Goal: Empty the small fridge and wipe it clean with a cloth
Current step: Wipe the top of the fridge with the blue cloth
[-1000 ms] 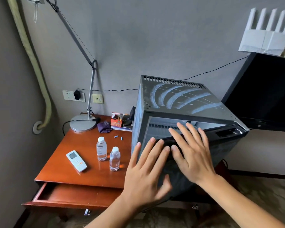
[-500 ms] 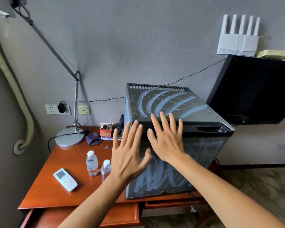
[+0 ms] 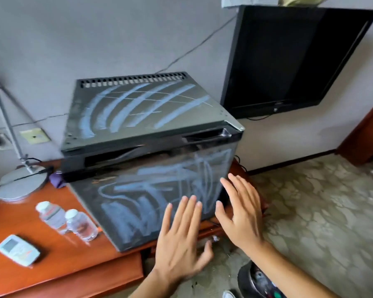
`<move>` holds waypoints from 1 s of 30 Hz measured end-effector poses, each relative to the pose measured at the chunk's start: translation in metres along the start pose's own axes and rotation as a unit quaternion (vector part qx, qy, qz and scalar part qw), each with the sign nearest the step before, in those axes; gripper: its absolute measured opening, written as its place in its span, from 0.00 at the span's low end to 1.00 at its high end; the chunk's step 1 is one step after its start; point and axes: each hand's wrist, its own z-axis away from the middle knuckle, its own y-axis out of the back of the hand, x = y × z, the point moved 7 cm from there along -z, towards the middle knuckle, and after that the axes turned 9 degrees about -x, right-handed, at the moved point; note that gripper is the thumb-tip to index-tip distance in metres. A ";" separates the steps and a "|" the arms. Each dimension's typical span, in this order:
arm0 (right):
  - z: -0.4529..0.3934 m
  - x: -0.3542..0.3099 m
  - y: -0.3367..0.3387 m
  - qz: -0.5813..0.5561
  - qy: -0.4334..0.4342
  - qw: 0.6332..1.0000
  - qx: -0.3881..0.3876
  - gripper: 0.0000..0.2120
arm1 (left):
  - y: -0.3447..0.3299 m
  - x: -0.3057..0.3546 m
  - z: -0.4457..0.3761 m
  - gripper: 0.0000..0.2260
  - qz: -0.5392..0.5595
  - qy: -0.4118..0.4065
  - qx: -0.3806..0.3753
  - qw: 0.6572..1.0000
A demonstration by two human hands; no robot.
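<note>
A small black fridge (image 3: 142, 117) stands on a reddish wooden desk (image 3: 52, 263), its top and closed door streaked with pale blue smears. My left hand (image 3: 179, 239) hovers spread in front of the door's lower right corner, holding nothing. My right hand (image 3: 241, 214) is spread beside the door's right edge, also empty. A purple cloth (image 3: 56, 179) lies crumpled behind the fridge's left side, partly hidden. The fridge's inside is not visible.
Two small water bottles (image 3: 67, 220) and a white remote (image 3: 17, 250) lie on the desk left of the fridge. A desk lamp base (image 3: 19, 186) sits at the back left. A black TV (image 3: 289, 57) hangs on the wall. A dark bin (image 3: 258, 282) stands on the patterned floor.
The view has tilted down and closer. Both hands have dropped from the fridge's top front edge to the lower right of its door.
</note>
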 end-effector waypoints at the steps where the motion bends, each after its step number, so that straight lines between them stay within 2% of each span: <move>1: 0.004 0.036 -0.011 0.021 -0.033 0.998 -0.040 0.26 | -0.027 0.015 -0.015 0.40 0.005 -0.004 -0.040 0.999; 6: 0.004 0.172 -0.074 0.089 -0.140 0.955 -0.245 0.32 | -0.135 0.070 -0.087 0.40 0.037 0.023 -0.184 0.982; 8: -0.002 0.207 -0.101 0.108 -0.142 0.932 -0.316 0.33 | -0.169 0.079 -0.109 0.41 0.055 0.076 -0.239 0.967; 11: -0.012 0.244 -0.139 0.094 -0.104 0.898 -0.416 0.33 | -0.220 0.083 -0.139 0.44 0.090 0.179 -0.336 0.920; 13: -0.018 0.256 -0.151 0.055 -0.093 0.890 -0.443 0.32 | -0.259 0.072 -0.152 0.42 0.101 0.239 -0.369 0.893; 16: -0.025 0.276 -0.150 -0.005 -0.108 0.902 -0.417 0.31 | -0.313 0.049 -0.177 0.42 0.081 0.314 -0.391 0.861; 19: -0.010 0.298 -0.146 -0.047 -0.114 0.906 -0.406 0.32 | -0.333 0.035 -0.201 0.39 0.112 0.422 -0.388 0.812; 22: 0.008 0.322 -0.136 -0.080 -0.126 0.902 -0.406 0.33 | -0.328 0.020 -0.219 0.28 0.104 0.462 -0.367 0.801; 25: 0.009 0.338 -0.129 -0.087 -0.124 0.906 -0.396 0.33 | -0.300 0.022 -0.235 0.15 0.106 0.446 -0.341 0.821; 27: -0.008 0.338 -0.125 -0.106 -0.124 0.906 -0.391 0.35 | -0.272 0.036 -0.251 0.13 0.119 0.415 -0.312 0.846; 30: -0.037 0.316 -0.124 -0.149 -0.104 0.888 -0.422 0.44 | -0.206 0.051 -0.268 0.11 0.202 0.392 -0.199 0.875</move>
